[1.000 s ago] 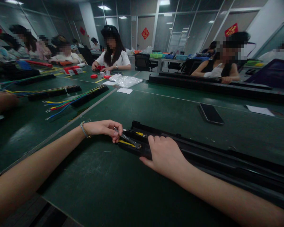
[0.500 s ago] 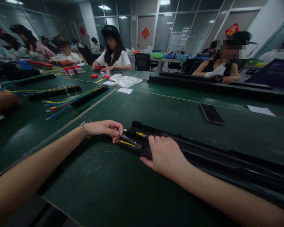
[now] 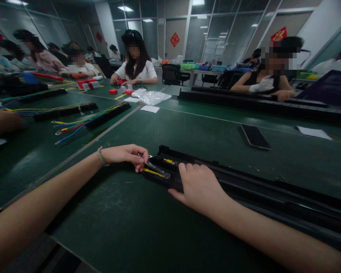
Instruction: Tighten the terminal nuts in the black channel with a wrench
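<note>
The largest thing near the hands is the green table [image 3: 102,220], and on it lies the long black channel [image 3: 261,185]. The channel runs under the right hand [image 3: 200,185] and away to that hand's right, its near end just beside the left hand's fingertips. It looks rigid and straight, probably awkward to turn because of its length more than its weight, and its smooth walls may slide on the tabletop. The right hand is bent over it, thumb on the near side and fingers across the top; holding both sides like this seems a sound place to steady it.

The left hand [image 3: 130,156] is closed on the outer end of a dark wrench [image 3: 155,168], which slopes from those fingers down into the channel, its ringed head just left of the right hand. The wrench looks like stiff, slim metal, best held at that far end for leverage; its shiny shaft could slip.

Smallest are a yellow wire [image 3: 152,173] below the wrench, likely flexible, a yellow sleeve [image 3: 168,161] beside the right fingertips, and a silver ring terminal [image 3: 150,156] by the left fingertips, probably easy to bend.
</note>
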Motion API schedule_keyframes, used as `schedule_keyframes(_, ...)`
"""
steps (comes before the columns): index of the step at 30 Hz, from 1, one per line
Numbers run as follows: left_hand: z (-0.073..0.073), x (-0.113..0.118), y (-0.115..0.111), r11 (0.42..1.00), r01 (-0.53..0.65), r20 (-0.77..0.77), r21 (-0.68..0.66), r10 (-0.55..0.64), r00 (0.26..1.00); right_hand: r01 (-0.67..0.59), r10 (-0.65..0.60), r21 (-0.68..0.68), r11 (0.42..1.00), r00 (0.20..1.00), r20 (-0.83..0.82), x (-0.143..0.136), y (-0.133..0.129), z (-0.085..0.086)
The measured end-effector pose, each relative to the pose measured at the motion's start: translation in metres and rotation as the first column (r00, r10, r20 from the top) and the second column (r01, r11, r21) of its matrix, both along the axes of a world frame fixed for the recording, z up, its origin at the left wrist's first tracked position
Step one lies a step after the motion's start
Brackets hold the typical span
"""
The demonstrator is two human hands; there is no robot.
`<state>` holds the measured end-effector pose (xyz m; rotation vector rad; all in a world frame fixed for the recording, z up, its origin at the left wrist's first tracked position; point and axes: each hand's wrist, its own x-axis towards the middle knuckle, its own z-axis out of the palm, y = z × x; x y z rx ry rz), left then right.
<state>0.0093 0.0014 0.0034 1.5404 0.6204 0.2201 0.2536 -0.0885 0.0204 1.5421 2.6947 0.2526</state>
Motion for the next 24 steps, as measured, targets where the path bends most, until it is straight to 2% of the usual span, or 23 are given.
schedule_keyframes(24,0.0009,0.0015,-0.0015,1.0,-0.024,-0.002,0.006,0.024,1.0,-0.008,0.008,-0.004,1.0,1.0,-0.023,0.0002,0.0001,0.0001)
